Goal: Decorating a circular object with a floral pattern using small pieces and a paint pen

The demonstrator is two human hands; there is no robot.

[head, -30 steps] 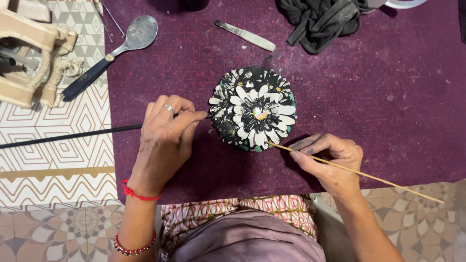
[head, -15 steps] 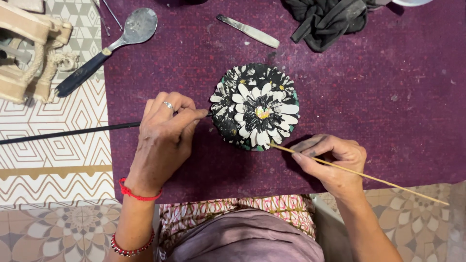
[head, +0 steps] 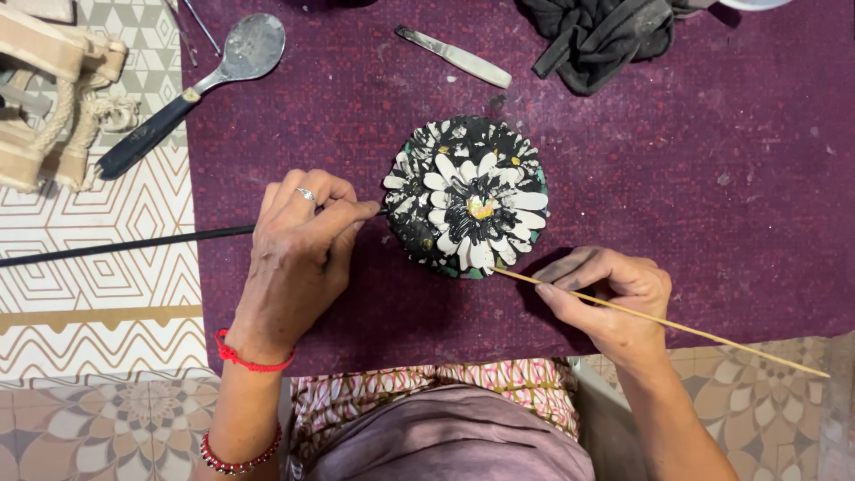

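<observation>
A purple felt mat (head: pixel 695 223) covers the table. At its middle lies a round black-and-white flower piece (head: pixel 467 198). The left hand (head: pixel 298 258) pinches a thin black rod (head: pixel 125 246) whose tip meets the flower's left edge. The right hand (head: pixel 606 298) pinches a wooden skewer (head: pixel 677 326) touching the near edge. The rod's far left end is cut off.

You had soft, even light and a sharp view throughout. Short shadows fell beneath your right hand (head: pixel 606 298) and the flower disc (head: pixel 468 198). No glare showed.
</observation>
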